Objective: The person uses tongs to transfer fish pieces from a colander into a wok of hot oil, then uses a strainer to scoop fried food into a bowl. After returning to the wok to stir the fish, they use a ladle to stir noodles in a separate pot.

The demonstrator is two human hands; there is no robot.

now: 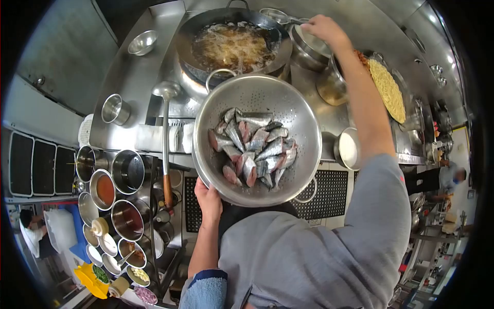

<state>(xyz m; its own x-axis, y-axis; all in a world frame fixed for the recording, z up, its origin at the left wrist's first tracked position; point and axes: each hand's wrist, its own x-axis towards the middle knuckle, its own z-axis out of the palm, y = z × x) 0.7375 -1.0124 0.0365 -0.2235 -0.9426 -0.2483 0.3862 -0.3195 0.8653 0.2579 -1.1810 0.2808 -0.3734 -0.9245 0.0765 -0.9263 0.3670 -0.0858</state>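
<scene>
My left hand [208, 202] grips the lower left rim of a steel colander [288, 98], fingers hidden beneath it. Several cut chunks of raw, silver-skinned fish [254, 149] lie piled inside. Beyond the colander, a wok [185, 49] holds bubbling oil [231, 44]. My right hand [324, 32] reaches far forward over a steel pot [309, 56] to the right of the wok. Its fingers are curled closed near the handle of a round strainer [274, 15]; what they hold is not clear.
A long-handled ladle [166, 134] lies left of the colander. Several sauce and ingredient containers [105, 190] crowd the lower left. Noodles [386, 90] and a bowl of white contents [349, 148] are on the right. People [447, 177] stand at the far right and far left.
</scene>
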